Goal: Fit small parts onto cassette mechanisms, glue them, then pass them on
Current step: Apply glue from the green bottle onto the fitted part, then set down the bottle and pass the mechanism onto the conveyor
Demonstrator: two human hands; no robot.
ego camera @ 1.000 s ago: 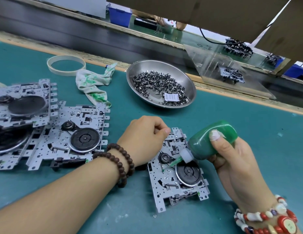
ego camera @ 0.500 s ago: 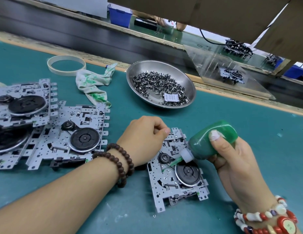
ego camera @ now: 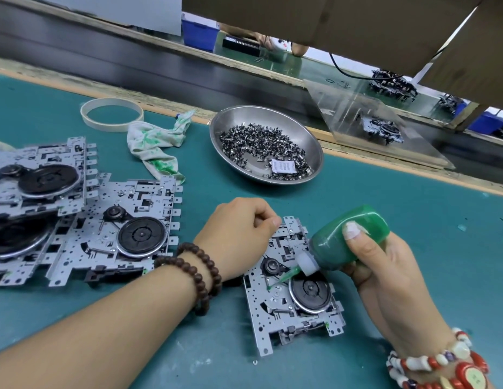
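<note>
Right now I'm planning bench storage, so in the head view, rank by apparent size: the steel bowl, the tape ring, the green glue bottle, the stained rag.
1. steel bowl
2. stained rag and green glue bottle: look alike; the bottle is nearer the camera, so unranked
3. tape ring, only slightly smaller

the cassette mechanism (ego camera: 294,297) is stamped grey metal, matt and perforated, with a dark plastic wheel ringed in shiny metal. the glue bottle (ego camera: 348,238) is soft translucent green plastic with a whitish cap. the bowl (ego camera: 309,141) is smooth polished steel holding glossy small metal parts (ego camera: 258,147). the rag (ego camera: 155,144) is rough white cloth stained green. the mat (ego camera: 413,197) looks like matt teal rubber.
</note>
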